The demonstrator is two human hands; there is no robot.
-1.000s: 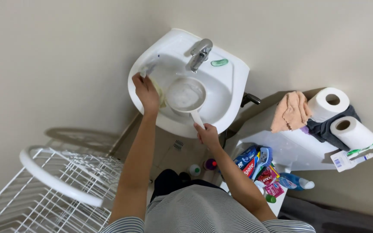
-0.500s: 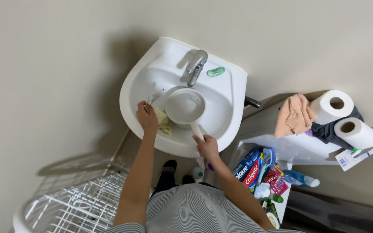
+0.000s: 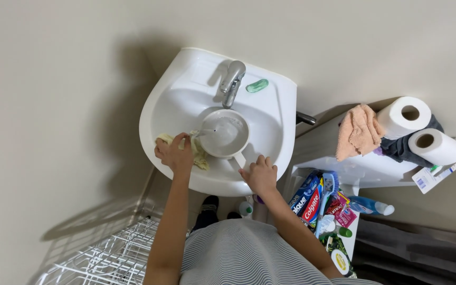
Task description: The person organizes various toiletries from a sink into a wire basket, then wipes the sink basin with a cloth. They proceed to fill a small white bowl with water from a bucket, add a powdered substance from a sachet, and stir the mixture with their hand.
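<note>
White wall-mounted ceramic washbasin (image 3: 157,113): a round white plastic dipper (image 3: 225,133) sits in the bowl under the chrome tap (image 3: 233,80), water inside. Left hand (image 3: 176,153) grips a pale yellow cloth (image 3: 200,155) on the basin's front left rim. Right hand (image 3: 260,174) closed on the dipper's short handle (image 3: 240,158) at the front rim. Green soap bar (image 3: 257,85) beside the tap.

White sink (image 3: 175,100), yellow cloth (image 3: 200,157), green soap (image 3: 257,85).
</note>
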